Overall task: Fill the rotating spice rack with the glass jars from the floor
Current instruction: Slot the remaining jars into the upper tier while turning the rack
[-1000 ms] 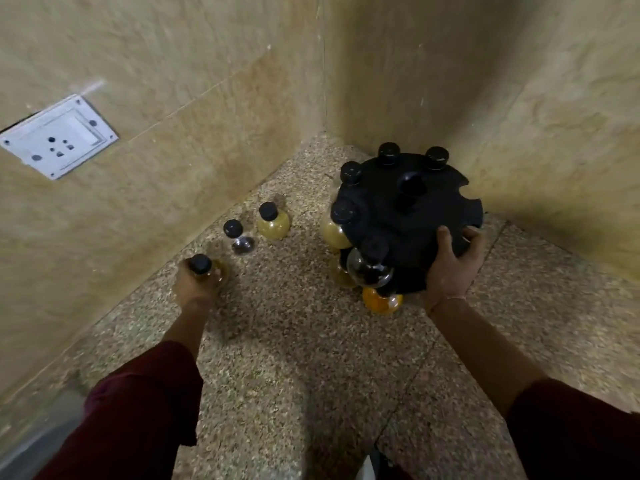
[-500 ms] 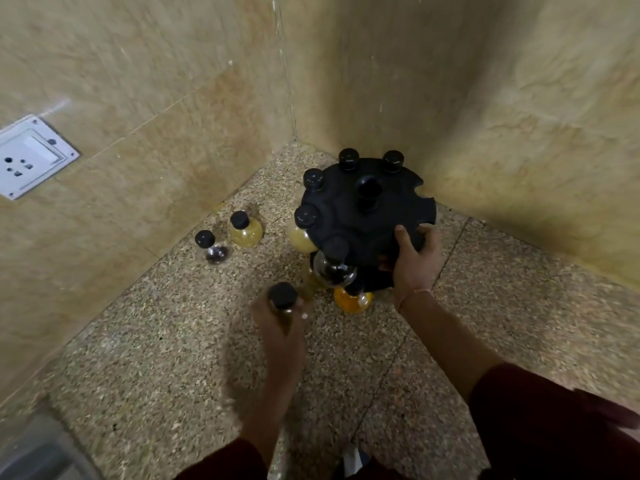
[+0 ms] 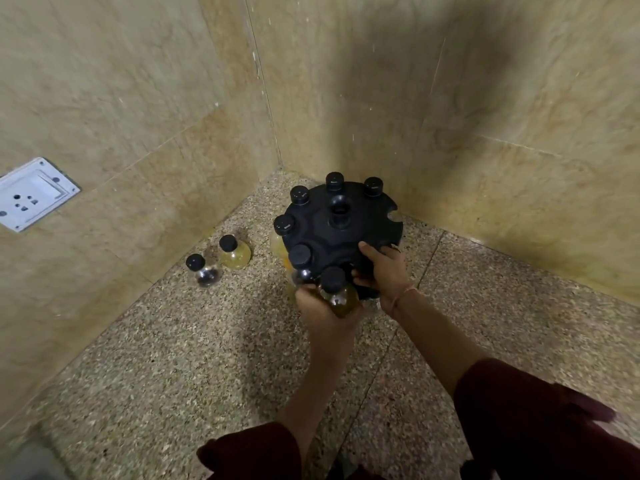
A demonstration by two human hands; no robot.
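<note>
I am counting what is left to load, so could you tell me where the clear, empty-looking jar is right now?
In the head view the clear jar stands on the floor by the left wall, just left of the yellow-filled jar, apart from the rack.

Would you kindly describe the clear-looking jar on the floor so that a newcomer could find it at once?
Start at the white wall socket on the left wall and look down to the speckled floor at the wall's foot, left of the black spice rack. Two black-capped jars stand there side by side. The clear jar is the nearer, left one; its neighbour, the yellow jar, holds yellowish contents.
</note>
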